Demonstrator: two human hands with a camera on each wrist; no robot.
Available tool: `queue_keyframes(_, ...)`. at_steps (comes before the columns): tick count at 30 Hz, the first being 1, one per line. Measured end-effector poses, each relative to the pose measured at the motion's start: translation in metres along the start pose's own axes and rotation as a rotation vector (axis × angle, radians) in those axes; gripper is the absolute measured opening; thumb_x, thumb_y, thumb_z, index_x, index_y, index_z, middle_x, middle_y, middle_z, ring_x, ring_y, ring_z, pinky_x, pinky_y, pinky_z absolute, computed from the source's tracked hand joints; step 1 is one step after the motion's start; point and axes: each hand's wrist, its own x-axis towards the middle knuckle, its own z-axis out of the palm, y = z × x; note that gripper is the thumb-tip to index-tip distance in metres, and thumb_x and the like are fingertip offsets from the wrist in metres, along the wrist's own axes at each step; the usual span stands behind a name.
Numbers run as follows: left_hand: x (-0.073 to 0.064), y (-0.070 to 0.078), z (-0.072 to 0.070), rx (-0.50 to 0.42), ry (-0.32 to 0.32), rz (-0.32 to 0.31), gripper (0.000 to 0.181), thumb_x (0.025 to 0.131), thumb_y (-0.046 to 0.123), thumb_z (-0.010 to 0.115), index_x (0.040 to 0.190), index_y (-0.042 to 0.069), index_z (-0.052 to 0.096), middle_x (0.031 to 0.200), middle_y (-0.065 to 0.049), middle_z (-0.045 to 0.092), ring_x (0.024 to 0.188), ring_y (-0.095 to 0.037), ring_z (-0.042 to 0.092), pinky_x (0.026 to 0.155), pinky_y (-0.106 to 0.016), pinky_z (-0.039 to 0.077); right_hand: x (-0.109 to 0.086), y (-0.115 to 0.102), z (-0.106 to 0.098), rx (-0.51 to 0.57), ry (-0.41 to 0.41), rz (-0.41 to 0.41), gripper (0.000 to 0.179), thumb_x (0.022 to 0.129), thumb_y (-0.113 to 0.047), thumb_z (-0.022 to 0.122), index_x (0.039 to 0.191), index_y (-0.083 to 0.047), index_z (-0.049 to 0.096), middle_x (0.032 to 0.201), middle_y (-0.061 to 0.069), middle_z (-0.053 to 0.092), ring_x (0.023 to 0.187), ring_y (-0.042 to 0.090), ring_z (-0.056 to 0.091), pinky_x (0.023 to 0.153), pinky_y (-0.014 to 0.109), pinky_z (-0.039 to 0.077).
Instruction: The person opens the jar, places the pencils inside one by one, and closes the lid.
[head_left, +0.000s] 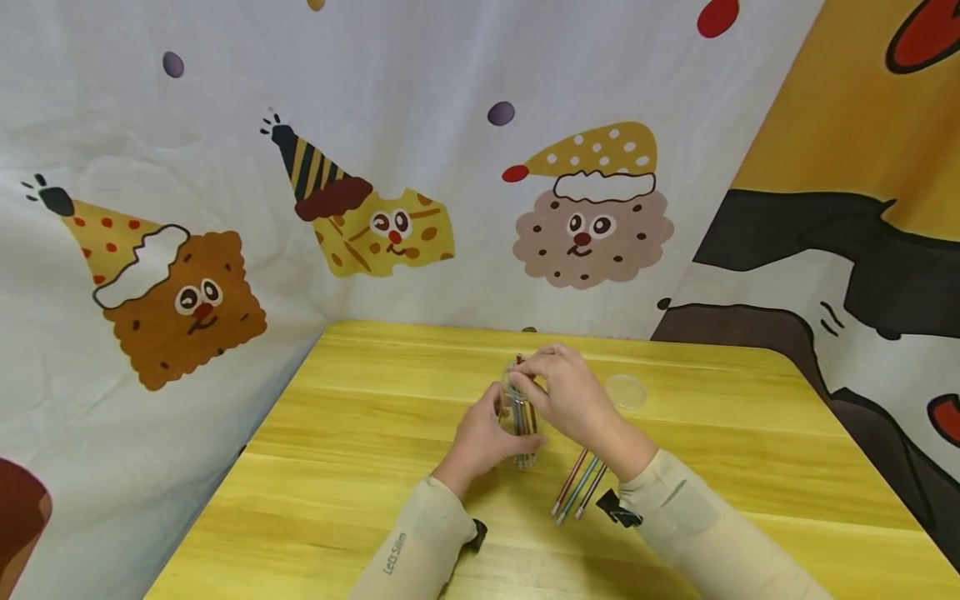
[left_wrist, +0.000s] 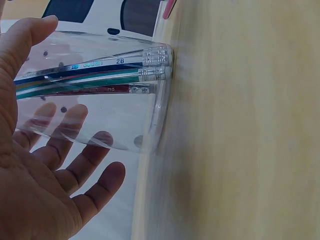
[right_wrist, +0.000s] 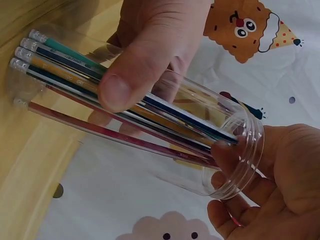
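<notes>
A clear plastic jar (right_wrist: 239, 186) stands on the table with several pencils (right_wrist: 65, 77) inside, their eraser ends down. My left hand (head_left: 480, 435) grips the jar's side, thumb across the front and fingers spread round the far wall. Over the jar's mouth is my right hand (head_left: 572, 398), its thumb and fingers curled in a pinch at the upper end of a pencil. In the right wrist view, those fingertips lie right at the rim, beside the pencils' upper ends. The left wrist view shows blue, green and dark red pencils (left_wrist: 105, 75) through the jar wall.
Three loose pencils (head_left: 576, 485) lie on the wooden table (head_left: 360, 492) right of the jar, partly under the right forearm. A clear round lid (head_left: 626, 392) rests behind the right hand. A printed cloth (head_left: 465, 308) hangs along the table's back edge.
</notes>
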Motion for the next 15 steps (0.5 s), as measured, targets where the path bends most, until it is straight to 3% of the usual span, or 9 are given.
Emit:
queue_keyframes(5,0.0,0.0,0.0,-0.015,0.016,-0.009,0.066,0.08,0.049,0.094,0.124,0.023,0.053,0.115,-0.005,0.063,0.109,-0.027,0.062,0.084,-0.048,0.056,-0.011,0.012,-0.002,-0.029,0.176,-0.092,0.025,0.099,-0.021,0.079,0.12,-0.009,0.08,0.115,0.008,0.08,0.112,0.03,0.072,0.098,0.05,0.059)
queue_keyframes(8,0.0,0.001,0.002,-0.027,0.03,-0.014,0.073,0.078,0.047,0.096,0.135,0.026,0.055,0.122,-0.002,0.067,0.117,-0.027,0.065,0.094,-0.051,0.058,-0.028,0.03,-0.01,-0.05,0.239,-0.025,0.027,0.097,-0.019,0.081,0.121,-0.009,0.079,0.104,0.007,0.078,0.093,0.024,0.072,0.078,0.04,0.062)
queue_keyframes(10,0.0,0.001,0.002,-0.036,0.037,-0.016,0.078,0.078,0.046,0.096,0.141,0.027,0.055,0.126,0.0,0.069,0.122,-0.027,0.065,0.1,-0.054,0.058,-0.043,0.046,-0.017,-0.059,0.151,0.096,0.024,0.099,-0.021,0.078,0.12,-0.009,0.079,0.087,0.003,0.074,0.074,0.017,0.065,0.062,0.033,0.055)
queue_keyframes(13,0.0,0.001,0.002,-0.042,0.045,-0.023,0.08,0.076,0.046,0.097,0.141,0.027,0.055,0.128,0.001,0.07,0.124,-0.027,0.065,0.104,-0.055,0.057,-0.07,0.069,-0.026,-0.067,-0.144,0.31,0.03,0.103,-0.028,0.073,0.124,-0.007,0.076,0.074,-0.004,0.065,0.061,0.008,0.053,0.055,0.028,0.043)
queue_keyframes(15,0.0,0.001,0.003,-0.044,0.049,-0.026,0.079,0.076,0.047,0.097,0.139,0.026,0.056,0.127,0.001,0.07,0.123,-0.027,0.065,0.104,-0.055,0.057,-0.089,0.083,-0.029,-0.074,-0.333,0.415,0.035,0.104,-0.032,0.072,0.127,-0.006,0.074,0.078,-0.002,0.07,0.064,0.009,0.059,0.056,0.03,0.047)
